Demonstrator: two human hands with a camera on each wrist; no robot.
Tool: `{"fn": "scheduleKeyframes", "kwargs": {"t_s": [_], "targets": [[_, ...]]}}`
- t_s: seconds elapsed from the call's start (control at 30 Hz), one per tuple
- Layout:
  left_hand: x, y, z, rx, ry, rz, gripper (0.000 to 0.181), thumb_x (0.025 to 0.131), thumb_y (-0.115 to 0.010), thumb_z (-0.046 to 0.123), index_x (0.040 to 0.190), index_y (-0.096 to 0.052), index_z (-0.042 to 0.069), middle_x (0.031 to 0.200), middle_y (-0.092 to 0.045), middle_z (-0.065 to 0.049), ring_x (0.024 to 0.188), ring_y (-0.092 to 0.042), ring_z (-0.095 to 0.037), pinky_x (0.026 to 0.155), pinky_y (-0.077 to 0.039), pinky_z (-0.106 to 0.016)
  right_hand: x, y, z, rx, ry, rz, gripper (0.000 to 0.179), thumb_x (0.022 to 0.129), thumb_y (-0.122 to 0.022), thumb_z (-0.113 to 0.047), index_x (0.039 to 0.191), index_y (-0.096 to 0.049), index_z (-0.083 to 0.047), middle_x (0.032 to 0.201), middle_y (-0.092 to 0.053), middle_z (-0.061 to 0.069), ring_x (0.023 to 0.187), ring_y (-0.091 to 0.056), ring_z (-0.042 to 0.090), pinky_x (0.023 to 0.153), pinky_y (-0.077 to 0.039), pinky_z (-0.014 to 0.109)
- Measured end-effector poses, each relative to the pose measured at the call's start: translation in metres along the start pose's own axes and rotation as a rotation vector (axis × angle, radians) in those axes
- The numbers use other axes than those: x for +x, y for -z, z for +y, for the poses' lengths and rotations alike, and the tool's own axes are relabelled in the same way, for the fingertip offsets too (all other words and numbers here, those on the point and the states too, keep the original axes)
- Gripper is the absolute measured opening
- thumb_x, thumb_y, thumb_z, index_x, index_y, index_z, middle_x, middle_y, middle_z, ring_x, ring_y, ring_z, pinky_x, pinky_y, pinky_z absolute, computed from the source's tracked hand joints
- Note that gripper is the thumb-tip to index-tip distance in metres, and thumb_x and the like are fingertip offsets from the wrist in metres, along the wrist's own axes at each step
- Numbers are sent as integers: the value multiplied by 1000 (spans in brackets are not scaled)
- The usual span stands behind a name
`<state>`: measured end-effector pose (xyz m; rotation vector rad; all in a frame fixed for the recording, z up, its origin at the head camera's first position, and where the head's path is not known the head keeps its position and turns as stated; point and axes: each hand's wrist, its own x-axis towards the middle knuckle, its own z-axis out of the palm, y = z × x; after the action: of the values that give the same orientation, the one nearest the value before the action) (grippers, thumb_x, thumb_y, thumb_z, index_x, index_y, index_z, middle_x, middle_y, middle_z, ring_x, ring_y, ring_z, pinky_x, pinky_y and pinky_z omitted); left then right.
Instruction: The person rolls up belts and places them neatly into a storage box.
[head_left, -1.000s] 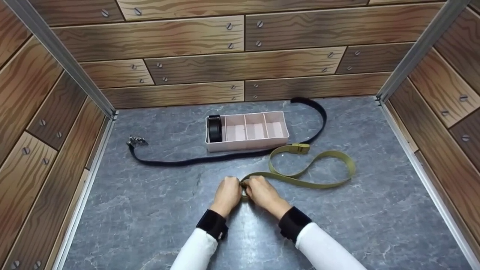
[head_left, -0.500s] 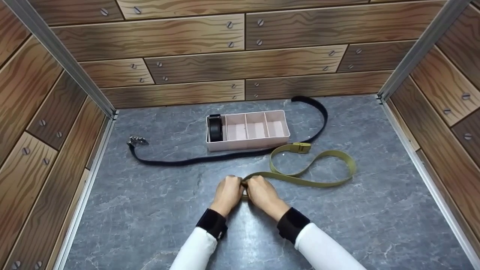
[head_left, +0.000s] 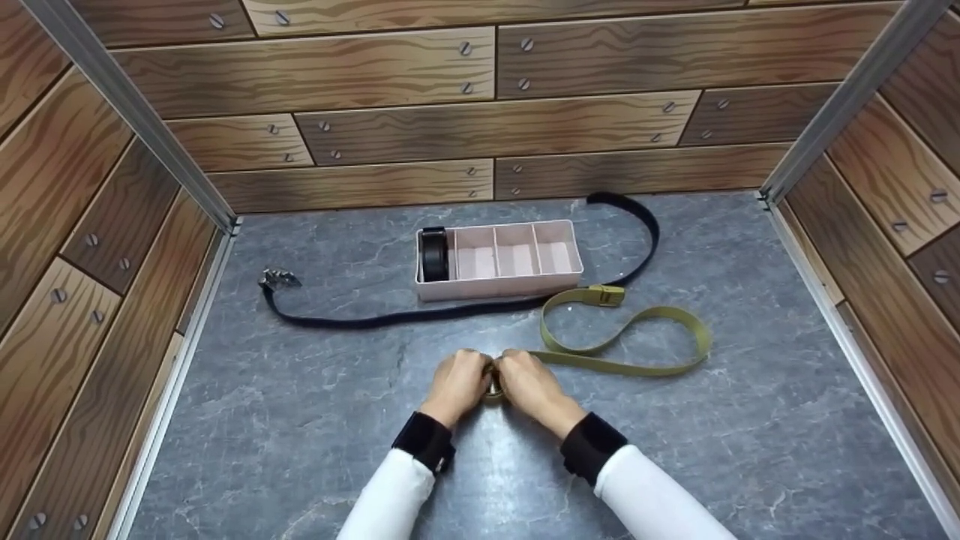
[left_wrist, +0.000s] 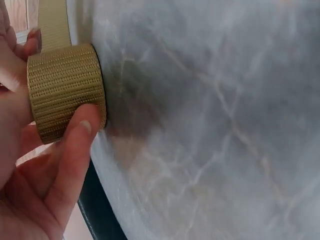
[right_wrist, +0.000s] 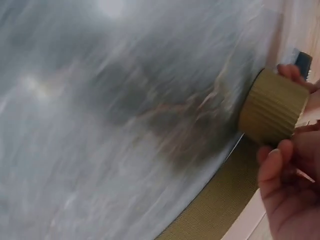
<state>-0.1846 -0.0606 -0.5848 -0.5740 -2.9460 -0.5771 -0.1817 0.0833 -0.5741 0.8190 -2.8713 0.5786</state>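
Note:
An olive webbing belt (head_left: 615, 367) lies in a loose S-shaped loop, its yellow-green buckle (head_left: 606, 295) near the tray's front right corner. The belt's other end is wound into a round coil (left_wrist: 67, 87) between my two hands. My left hand (head_left: 456, 384) grips one side of the coil, a fingertip pressed on its ribbed outer face in the left wrist view. My right hand (head_left: 529, 384) pinches the other side, thumb and finger at the coil's lower edge in the right wrist view. In the head view the hands hide most of the coil.
Behind the hands stands a pale pink tray (head_left: 499, 289) with divided compartments; a rolled black belt (head_left: 435, 255) fills its leftmost one. A long black belt (head_left: 375, 323) runs in front of the tray and curls behind its right side, its metal buckle (head_left: 280, 278) at left. Wood-patterned walls enclose the grey floor.
The raised bend of olive belt beside my right hand has gone, and the strap now runs straight into my fingers. The coil shows more plainly between the hands, which stay in nearly the same place.

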Motion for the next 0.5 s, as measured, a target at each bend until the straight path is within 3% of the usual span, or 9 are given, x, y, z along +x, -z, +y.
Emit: {"fn": "scheduleKeyframes", "kwargs": {"t_s": [0.17,0.3,0.4,0.5], "targets": [[-1,-6,3,30,61,81,18,73,-65,7,57,-57,9,62,-59,-7,57,-60,-27,49,-46,-36,-1,0,3,195,-180,42,18,86,-60,-15,71,-69,-9,56,-57,-2,47,-52,10,44,-43,25],[-1,-7,7,34,130,96,14,72,-62,6,58,-58,8,61,-56,-7,57,-59,-28,47,-46,-36,-3,3,1,268,-307,19,22,83,-65,-18,62,-66,-11,46,-53,-5,37,-47,7,37,-40,24],[0,-4,9,32,136,81,14,70,-62,6,57,-57,11,61,-57,-6,56,-59,-27,45,-45,-37,-3,5,-2,200,-299,7,21,77,-65,-11,57,-61,-12,50,-55,-3,42,-49,11,41,-41,27],[0,-2,9,26,109,69,19,69,-65,8,55,-53,12,61,-58,-5,55,-58,-27,45,-43,-38,-1,4,-2,102,-234,14,20,72,-62,-6,54,-55,-12,53,-55,2,47,-52,19,44,-42,32]]}}
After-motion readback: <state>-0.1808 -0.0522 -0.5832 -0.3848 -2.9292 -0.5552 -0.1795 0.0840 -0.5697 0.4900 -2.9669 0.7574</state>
